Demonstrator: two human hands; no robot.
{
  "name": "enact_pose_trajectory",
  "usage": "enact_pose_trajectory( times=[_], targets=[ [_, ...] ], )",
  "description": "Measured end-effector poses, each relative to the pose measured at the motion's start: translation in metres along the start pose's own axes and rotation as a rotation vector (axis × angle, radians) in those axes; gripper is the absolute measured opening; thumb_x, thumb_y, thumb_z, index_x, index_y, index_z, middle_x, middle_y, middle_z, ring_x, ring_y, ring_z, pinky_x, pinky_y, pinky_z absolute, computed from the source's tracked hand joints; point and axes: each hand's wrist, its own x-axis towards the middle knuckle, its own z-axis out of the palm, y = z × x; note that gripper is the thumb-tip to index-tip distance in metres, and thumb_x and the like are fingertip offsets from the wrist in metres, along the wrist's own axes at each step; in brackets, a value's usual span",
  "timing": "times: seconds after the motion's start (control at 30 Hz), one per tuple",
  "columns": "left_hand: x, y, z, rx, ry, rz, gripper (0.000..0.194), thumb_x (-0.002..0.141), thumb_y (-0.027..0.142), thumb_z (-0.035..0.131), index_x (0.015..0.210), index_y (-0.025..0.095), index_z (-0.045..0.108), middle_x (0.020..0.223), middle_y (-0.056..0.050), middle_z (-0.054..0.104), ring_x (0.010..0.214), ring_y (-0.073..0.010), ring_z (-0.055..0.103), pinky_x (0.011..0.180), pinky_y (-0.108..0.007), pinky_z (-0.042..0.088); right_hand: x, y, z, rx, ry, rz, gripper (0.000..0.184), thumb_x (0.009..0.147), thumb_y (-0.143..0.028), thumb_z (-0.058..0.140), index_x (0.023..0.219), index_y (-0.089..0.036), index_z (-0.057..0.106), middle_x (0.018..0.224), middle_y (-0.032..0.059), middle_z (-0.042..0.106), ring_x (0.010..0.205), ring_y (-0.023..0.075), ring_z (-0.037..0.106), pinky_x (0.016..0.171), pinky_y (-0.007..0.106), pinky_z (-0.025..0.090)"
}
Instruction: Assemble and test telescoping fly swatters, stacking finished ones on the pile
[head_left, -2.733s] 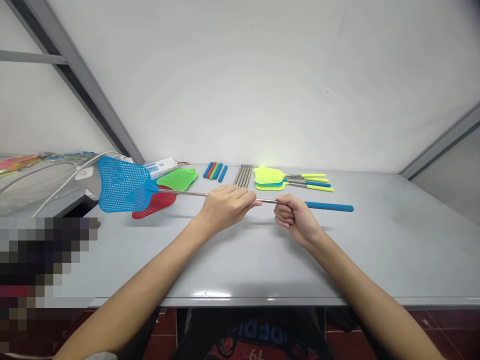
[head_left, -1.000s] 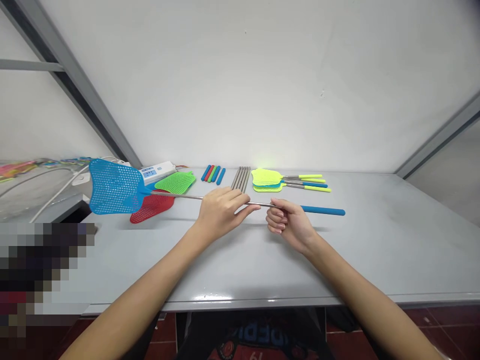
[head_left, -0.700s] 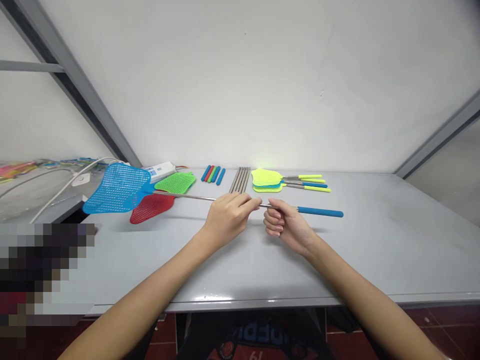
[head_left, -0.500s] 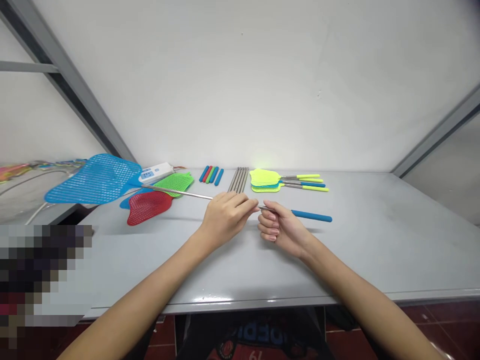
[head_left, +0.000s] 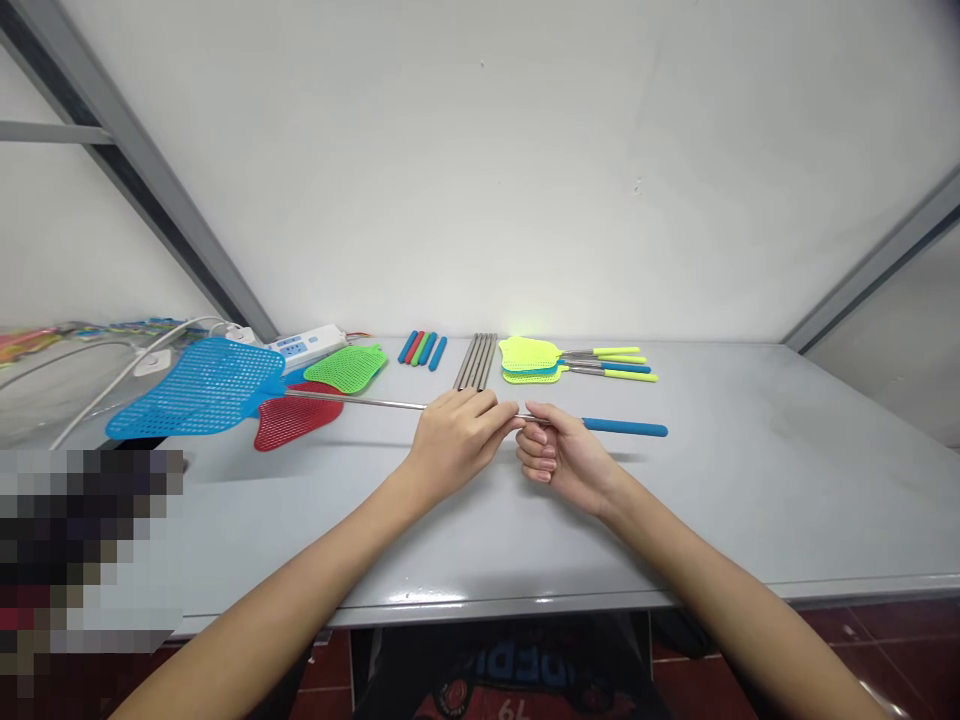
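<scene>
Gripping the steel shaft point(head_left: 375, 403) of a blue fly swatter point(head_left: 206, 385) with the left hand point(head_left: 461, 438), with fingers folded over the metal from above. Gripping the same shaft with the right hand point(head_left: 562, 455) in a curled fist, with thumb laid along the metal, just beside the left hand and near the blue grip point(head_left: 628, 428). Holding the swatter nearly level above the desk point(head_left: 757, 480), directing the mesh head leftward and the grip rightward.

Noting metal tubes point(head_left: 477, 360) lying side by side on the desk just beyond the left hand. Recording five loose grips point(head_left: 427, 349) to the left of these: three blue, one red, one green. Finding a stack of swatters point(head_left: 531, 353) to the right of the tubes, showing yellow and blue colours. Observing a green mesh head point(head_left: 349, 369) and a red mesh head point(head_left: 300, 418) lying near each other behind the held swatter.

Logging farther out a white power strip point(head_left: 307, 347) near the wall point(head_left: 480, 180), a white cable point(head_left: 101, 392) at the left, and red floor tiles point(head_left: 326, 655) below the desk.
</scene>
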Motion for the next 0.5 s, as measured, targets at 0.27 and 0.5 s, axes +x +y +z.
enact_pose_trajectory(
  times=[0.27, 0.5],
  targets=[
    [0.0005, -0.0006, 0.0005, -0.026, -0.04, -0.016, 0.022, 0.082, 0.036, 0.039, 0.079, 0.022, 0.055, 0.062, 0.002, 0.053, 0.061, -0.0123, 0.045, 0.056, -0.026, 0.028, 0.0001, 0.0008, -0.0004, -0.019, 0.038, 0.006, 0.035, 0.074, -0.036, 0.046, 0.048, -0.016, 0.033, 0.043, -0.0068, 0.022, 0.038, 0.0054, 0.019, 0.039, 0.02, 0.019],
    [0.0013, 0.0021, 0.0003, -0.05, -0.083, -0.056, 0.025, 0.082, 0.037, 0.037, 0.073, 0.018, 0.052, 0.064, 0.001, 0.055, 0.063, -0.0123, 0.047, 0.057, -0.025, 0.03, -0.0006, 0.0003, -0.0006, -0.051, 0.07, 0.003, 0.036, 0.074, -0.037, 0.046, 0.048, -0.016, 0.033, 0.043, -0.0066, 0.022, 0.038, 0.0052, 0.02, 0.039, 0.021, 0.018]
  ],
)
